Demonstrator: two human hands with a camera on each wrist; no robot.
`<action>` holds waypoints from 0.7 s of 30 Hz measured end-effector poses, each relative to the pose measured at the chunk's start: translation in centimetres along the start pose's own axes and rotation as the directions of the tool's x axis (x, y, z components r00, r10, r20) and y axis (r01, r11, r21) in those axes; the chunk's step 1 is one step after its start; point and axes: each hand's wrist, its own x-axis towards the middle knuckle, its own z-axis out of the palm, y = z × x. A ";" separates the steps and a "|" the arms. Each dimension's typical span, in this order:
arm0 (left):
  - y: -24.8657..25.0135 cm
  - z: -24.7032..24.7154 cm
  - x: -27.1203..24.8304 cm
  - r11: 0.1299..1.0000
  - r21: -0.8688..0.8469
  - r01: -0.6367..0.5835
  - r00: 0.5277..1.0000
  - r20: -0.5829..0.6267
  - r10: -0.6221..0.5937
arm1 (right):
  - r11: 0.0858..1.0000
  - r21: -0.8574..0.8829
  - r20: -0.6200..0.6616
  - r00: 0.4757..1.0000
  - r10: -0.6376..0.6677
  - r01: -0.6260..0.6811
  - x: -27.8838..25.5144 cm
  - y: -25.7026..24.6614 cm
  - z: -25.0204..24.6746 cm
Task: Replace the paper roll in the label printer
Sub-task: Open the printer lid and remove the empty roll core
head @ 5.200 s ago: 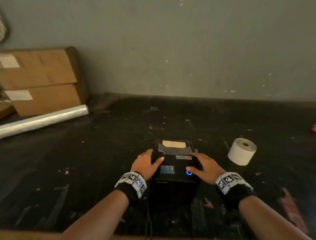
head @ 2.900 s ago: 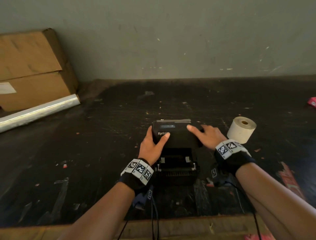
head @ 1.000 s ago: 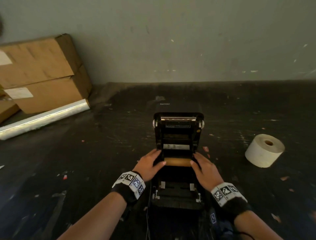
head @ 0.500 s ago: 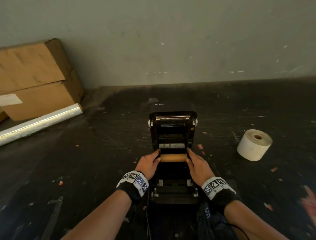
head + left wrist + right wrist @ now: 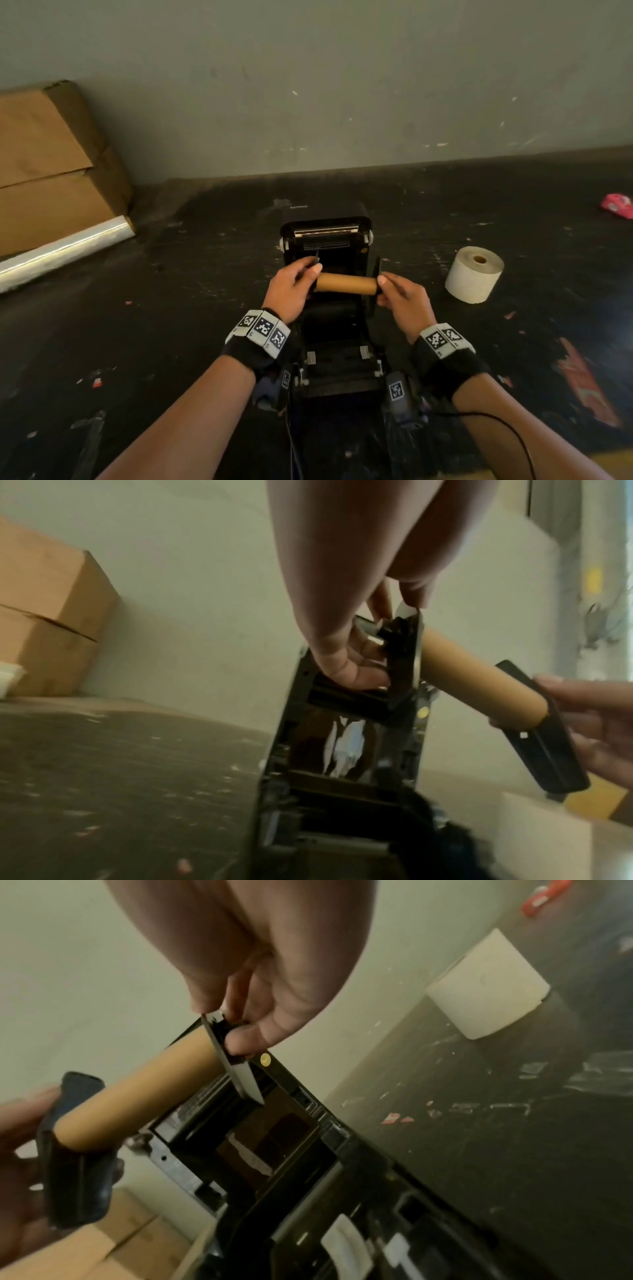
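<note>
While the label printer [image 5: 325, 308] stands with its lid thrown back, both hands hold the spent cardboard core [image 5: 346, 283] level just above the open bay. The left hand [image 5: 291, 291] pinches the black end guide [image 5: 402, 653] at its fingertips; the right hand [image 5: 402, 301] pinches the opposite guide [image 5: 229, 1053] likewise. The core looks light and stiff (crushable if squeezed mid-span), so the plastic guides seem the sound grip. Beyond the right fingers, well apart, the fresh paper roll [image 5: 474, 274] waits.
</note>
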 end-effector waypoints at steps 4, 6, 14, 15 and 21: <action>1.5 1.7 -0.1 0.993 -0.118 0.011 1.000 0.005 -0.011 | 0.938 0.338 -0.090 0.990 0.112 -0.076 -2.1 -0.6 -1.4; 2.2 3.2 -0.1 0.985 -0.171 0.000 1.000 0.030 0.005 | 0.903 0.422 -0.117 0.983 0.143 -0.081 -3.4 -0.7 -2.7; 4.0 12.6 -0.6 0.982 -0.188 0.007 0.979 0.200 0.031 | 0.892 0.423 -0.299 0.905 0.302 -0.157 -7.2 2.2 -9.2; 4.0 13.6 -0.5 0.985 -0.170 0.007 0.976 0.215 0.031 | 0.880 0.450 -0.300 0.901 0.313 -0.155 -7.3 2.4 -9.9; 4.9 19.5 0.3 1.000 0.006 -0.012 0.968 0.251 0.010 | 0.819 0.551 -0.268 0.895 0.357 -0.161 -6.0 4.8 -14.1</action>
